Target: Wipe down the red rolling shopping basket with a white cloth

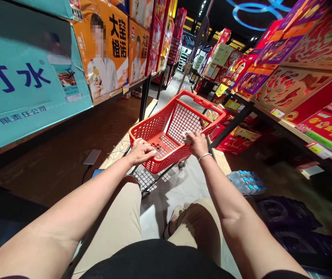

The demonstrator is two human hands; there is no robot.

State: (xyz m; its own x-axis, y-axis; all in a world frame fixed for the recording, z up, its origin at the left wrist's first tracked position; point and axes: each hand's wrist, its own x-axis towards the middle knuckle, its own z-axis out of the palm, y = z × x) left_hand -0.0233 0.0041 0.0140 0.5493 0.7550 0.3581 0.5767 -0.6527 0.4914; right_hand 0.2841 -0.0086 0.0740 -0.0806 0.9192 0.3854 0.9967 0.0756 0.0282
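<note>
A red plastic shopping cart [161, 164] with lattice walls stands in the aisle ahead of my legs, its handle at the far end. My left hand [142, 151] grips the near left corner of its rim, with the fingers curled over the edge. At the right side of the basket, my right hand [197, 143] is closed on a crumpled white cloth or tissue [186, 136], close to the rim. A pale band circles the right wrist. No goods show on the visible part of the basket floor.
Shelves with orange drink cartons [105, 50] and a turquoise carton [15, 77] line the left side. Red and gold gift boxes [293, 89] fill the right shelf. Low on the right lies a pack of water bottles [245, 182]. A white power bank-like slab [92, 156] rests low left.
</note>
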